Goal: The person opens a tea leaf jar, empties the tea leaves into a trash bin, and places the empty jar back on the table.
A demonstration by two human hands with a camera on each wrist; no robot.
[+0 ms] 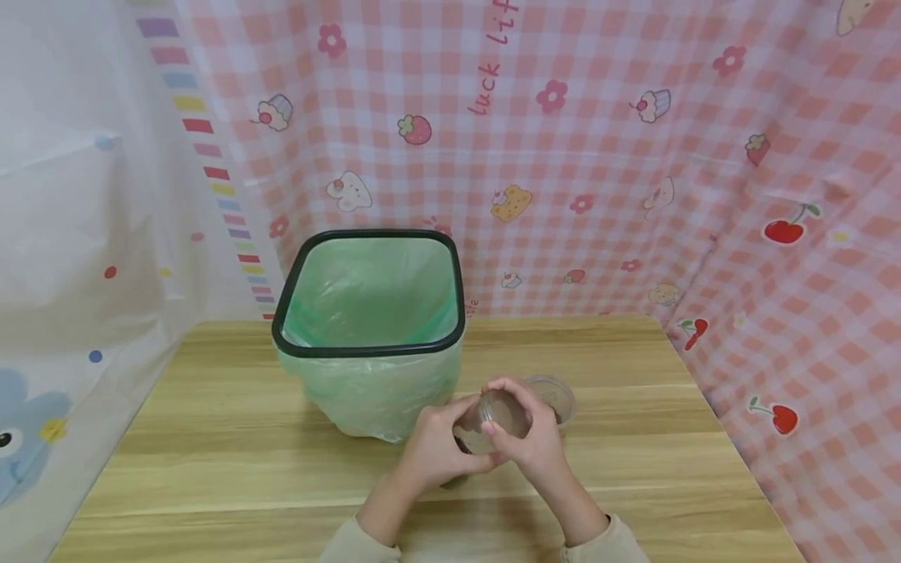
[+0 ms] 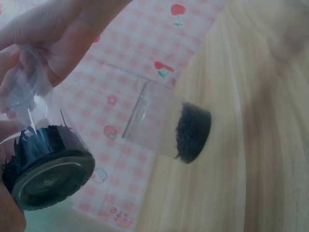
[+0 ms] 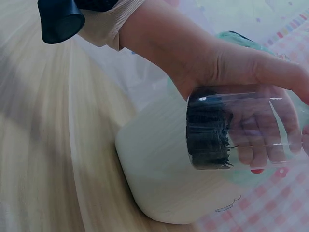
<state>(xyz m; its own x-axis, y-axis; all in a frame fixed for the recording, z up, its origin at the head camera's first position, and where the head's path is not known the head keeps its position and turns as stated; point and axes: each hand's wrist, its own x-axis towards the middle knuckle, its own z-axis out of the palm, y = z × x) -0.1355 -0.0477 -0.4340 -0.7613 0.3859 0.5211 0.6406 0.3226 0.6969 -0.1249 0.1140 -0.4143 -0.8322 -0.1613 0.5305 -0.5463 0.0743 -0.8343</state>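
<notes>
A clear plastic jar with dark shreds packed at its base lies tilted between both hands, in front of the bin. My left hand grips its body, fingers wrapped around the side in the right wrist view. The right hand holds the clear lid at the jar's mouth, thumb and fingers spread around its edge. Just beyond the right hand, a second clear jar with dark shreds in its bottom stands on the wooden table, partly hidden by that hand in the head view.
A bin with a black rim and a light green bag liner stands behind the left hand, on the left half of the table. Pink checked cloth hangs along the back and right side; white cloth hangs on the left.
</notes>
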